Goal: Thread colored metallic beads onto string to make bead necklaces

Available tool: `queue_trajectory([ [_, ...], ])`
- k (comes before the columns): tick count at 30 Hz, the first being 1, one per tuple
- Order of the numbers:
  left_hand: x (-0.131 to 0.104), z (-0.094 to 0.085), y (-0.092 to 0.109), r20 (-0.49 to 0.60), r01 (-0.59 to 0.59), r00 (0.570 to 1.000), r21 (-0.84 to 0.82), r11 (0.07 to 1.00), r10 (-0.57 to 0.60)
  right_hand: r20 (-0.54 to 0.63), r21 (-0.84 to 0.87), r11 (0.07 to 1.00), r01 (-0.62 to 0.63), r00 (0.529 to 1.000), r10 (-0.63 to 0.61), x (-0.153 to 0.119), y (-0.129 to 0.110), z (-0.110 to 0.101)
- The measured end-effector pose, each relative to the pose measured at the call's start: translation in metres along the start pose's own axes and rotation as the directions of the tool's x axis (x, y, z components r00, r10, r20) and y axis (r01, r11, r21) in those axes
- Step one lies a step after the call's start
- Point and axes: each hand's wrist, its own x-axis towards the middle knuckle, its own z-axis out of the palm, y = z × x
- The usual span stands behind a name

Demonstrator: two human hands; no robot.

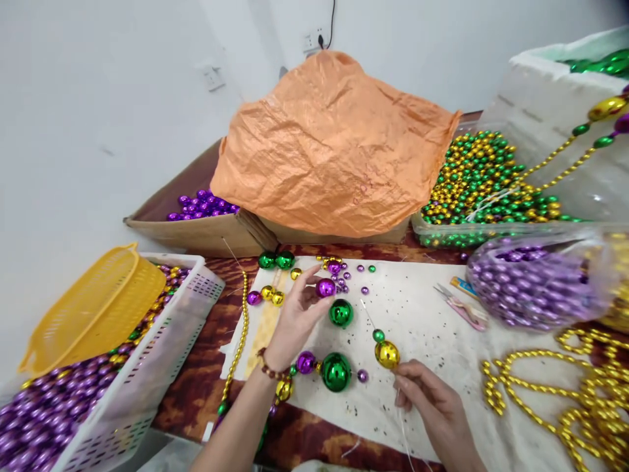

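My left hand (297, 314), with a beaded bracelet (268, 367) on its wrist, pinches a shiny purple bead (325, 288) between thumb and fingers. My right hand (430, 396) is closed just below a large gold bead (387, 354), gripping a long thin needle (367, 313) with white thread trailing downward. A small green bead (378, 335) sits above the gold one on the needle. Between my hands, a loose green bead (341, 313) lies on the white cloth. Closer to me is a strung row with a large green bead (336, 372) and a purple bead (306, 362).
Small purple beads (344, 275) lie behind my left hand. Pink-handled scissors (464, 308) rest at right, beside a bag of purple beads (531, 282) and gold bead strands (550, 387). A white basket (118, 393) stands left; an orange sack (334, 144) covers boxes behind.
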Motion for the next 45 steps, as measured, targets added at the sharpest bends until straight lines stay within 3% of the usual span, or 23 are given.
queue_trajectory([
  [3, -0.006, 0.014, -0.005, 0.001, -0.126, 0.992, 0.12, 0.985, 0.127, 0.001, -0.006, 1.0, 0.003, 1.0, -0.003, 0.0, -0.003, 0.005],
  [7, -0.008, 0.02, -0.009, 0.025, -0.238, 0.971, 0.201, 0.95, 0.238, -0.016, 0.023, 0.999, 0.036, 0.999, -0.035, 0.0, -0.006, 0.008],
  [15, -0.011, 0.017, -0.01, 0.012, -0.319, 0.944, 0.273, 0.908, 0.329, -0.024, 0.021, 0.996, 0.092, 0.996, -0.091, -0.002, -0.009, 0.014],
  [24, -0.011, 0.021, -0.002, -0.097, -0.182, 0.978, 0.05, 0.982, 0.186, -0.019, 0.014, 0.994, 0.106, 0.994, -0.106, -0.001, -0.009, 0.023],
  [33, -0.008, 0.026, -0.003, -0.125, -0.076, 0.991, -0.208, 0.975, 0.051, -0.006, -0.012, 0.995, 0.098, 0.995, -0.098, -0.001, -0.006, 0.023],
  [45, -0.013, 0.031, -0.002, -0.057, -0.001, 0.998, -0.347, 0.938, -0.02, 0.001, 0.053, 0.996, 0.069, 0.998, -0.069, 0.003, -0.002, 0.027],
])
